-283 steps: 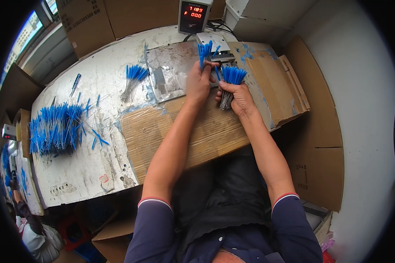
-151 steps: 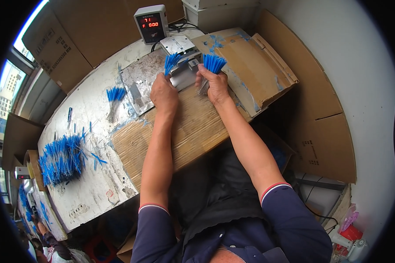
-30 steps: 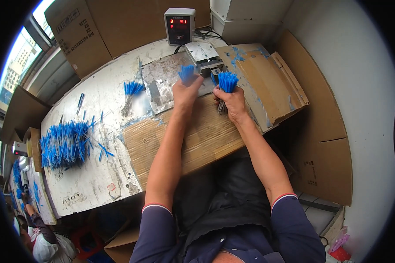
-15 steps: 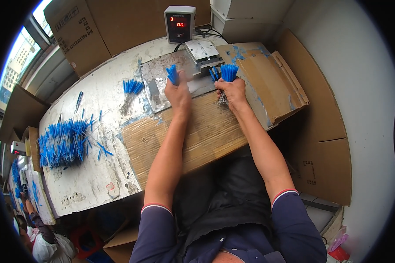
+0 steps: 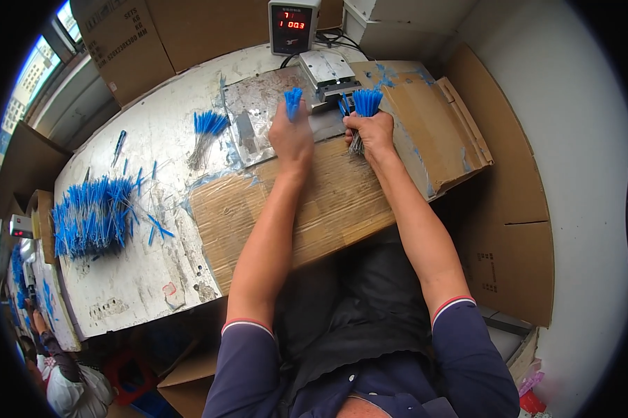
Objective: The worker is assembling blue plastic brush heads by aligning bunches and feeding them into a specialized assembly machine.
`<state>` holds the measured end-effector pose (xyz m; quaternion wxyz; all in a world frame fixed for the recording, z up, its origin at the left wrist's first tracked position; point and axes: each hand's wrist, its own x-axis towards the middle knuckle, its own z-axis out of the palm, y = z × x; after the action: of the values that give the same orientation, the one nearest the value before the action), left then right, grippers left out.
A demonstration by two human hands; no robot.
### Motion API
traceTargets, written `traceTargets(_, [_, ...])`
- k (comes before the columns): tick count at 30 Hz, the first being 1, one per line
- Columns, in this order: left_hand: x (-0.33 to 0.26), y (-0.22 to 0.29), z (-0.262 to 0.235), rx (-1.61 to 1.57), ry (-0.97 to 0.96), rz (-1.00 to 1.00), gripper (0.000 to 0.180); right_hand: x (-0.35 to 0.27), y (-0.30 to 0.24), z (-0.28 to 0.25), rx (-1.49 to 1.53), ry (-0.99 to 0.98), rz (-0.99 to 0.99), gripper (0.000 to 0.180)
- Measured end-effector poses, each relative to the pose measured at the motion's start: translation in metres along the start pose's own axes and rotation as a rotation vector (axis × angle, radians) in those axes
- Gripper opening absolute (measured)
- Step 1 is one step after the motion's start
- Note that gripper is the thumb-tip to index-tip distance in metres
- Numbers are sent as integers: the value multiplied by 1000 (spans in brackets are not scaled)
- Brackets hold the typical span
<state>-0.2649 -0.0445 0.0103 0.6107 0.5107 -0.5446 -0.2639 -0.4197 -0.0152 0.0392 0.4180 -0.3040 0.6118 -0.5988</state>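
My right hand (image 5: 374, 131) is closed around a bundle of thin blue-ended wires (image 5: 367, 102), blue ends up and bare metal ends poking out below the fist. It is beside the front of a small metal machine (image 5: 326, 70), where a few more blue ends stand upright. Slightly blurred, my left hand (image 5: 291, 141) grips a smaller bunch of blue-ended wires (image 5: 293, 99), also blue ends up. A gap separates the two hands. Left of them on the table, a loose bundle of the same wires (image 5: 209, 125) lies fanned out.
A large pile of blue-ended wires (image 5: 91, 217) is at the left, with stray ones and a pen (image 5: 120, 146) nearby. Behind the machine stands a display box (image 5: 292, 28) with red digits. Cardboard (image 5: 307, 209) covers the near edge. Another person (image 5: 67, 376) sits far left.
My left hand has moved slightly right and up, closer to the machine, still holding its bunch. My right hand stays beside the machine with its bundle. The red digits have changed.
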Motion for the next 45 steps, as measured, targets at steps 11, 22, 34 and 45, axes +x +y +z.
traceTargets(11, [-5,8,-3,520,-264,286,26,-5,0,-14,220,-67,64,12])
traceTargets(22, [-4,5,-1,585,-291,329,25,-17,-2,-25,172,-151,93,15])
traceTargets(34, [-4,4,3,561,-190,277,18,-17,-1,-34,272,-198,123,18])
traceTargets(45, [0,0,-1,283,-38,200,21,-24,-3,-22,242,-308,115,21])
